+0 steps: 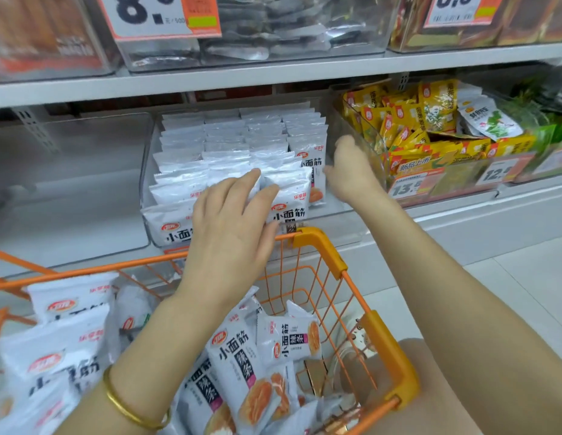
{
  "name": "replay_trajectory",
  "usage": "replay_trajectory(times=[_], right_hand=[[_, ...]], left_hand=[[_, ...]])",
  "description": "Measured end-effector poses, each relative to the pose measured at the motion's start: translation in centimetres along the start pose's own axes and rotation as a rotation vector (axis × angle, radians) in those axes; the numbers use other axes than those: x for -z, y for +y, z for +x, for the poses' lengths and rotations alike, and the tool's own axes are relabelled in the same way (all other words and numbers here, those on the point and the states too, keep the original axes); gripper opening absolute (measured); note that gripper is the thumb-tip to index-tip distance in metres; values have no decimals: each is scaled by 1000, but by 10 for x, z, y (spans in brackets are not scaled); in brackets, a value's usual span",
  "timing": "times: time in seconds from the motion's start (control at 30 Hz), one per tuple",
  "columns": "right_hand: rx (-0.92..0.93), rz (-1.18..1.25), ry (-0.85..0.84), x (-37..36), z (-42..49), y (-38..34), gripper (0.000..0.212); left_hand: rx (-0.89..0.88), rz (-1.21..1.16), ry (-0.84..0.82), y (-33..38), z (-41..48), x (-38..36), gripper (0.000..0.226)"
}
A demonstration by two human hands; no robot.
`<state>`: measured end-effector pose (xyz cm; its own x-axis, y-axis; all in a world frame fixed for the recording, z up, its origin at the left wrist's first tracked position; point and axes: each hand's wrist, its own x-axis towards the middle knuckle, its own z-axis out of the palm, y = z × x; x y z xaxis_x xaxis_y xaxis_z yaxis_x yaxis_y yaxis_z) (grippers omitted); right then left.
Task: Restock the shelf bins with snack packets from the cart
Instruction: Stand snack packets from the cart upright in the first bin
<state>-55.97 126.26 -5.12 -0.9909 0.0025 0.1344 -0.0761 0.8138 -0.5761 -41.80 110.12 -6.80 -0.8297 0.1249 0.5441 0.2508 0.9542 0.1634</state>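
Left grip (232,221), fingers straight and slightly spread, presses on the front snack packets (229,136) in the clear bin (146,171) — likely squaring the rows. Right grip (348,171) sits at the bin's right wall — blurred, state unreadable. Spare packets (238,356) lie near, in the cart (323,246).
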Motion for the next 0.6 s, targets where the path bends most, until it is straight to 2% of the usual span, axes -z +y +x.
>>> replay_trajectory(times=[0.07,0.13,0.17,0.27,0.3,0.37,0.47,0.53,0.6], right_hand=[[135,31,111,18,-36,-9,31],[270,88,34,29,-78,-17,26],[327,82,-93,29,-98,-21,23],[467,-180,-577,9,-136,-31,19],[481,-234,-691,-2,-141,-32,20],[437,-196,-835,-22,-150,-35,30],[352,-197,-898,-48,-164,-35,55],[340,-296,-944,-60,-175,-33,56],[317,-283,-994,-66,-181,-30,52]], left_hand=[[8,-15,29,1,-11,9,35],[8,-37,8,-1,-21,16,28],[10,-51,-23,-3,-26,18,27],[79,-132,-89,-13,-43,20,25],[114,-157,-88,-16,-48,19,24],[176,-180,-69,-19,-58,18,23],[234,-198,-63,-22,-61,19,20],[247,-202,-101,-24,-60,19,18],[262,-187,-159,-24,-61,17,13]])
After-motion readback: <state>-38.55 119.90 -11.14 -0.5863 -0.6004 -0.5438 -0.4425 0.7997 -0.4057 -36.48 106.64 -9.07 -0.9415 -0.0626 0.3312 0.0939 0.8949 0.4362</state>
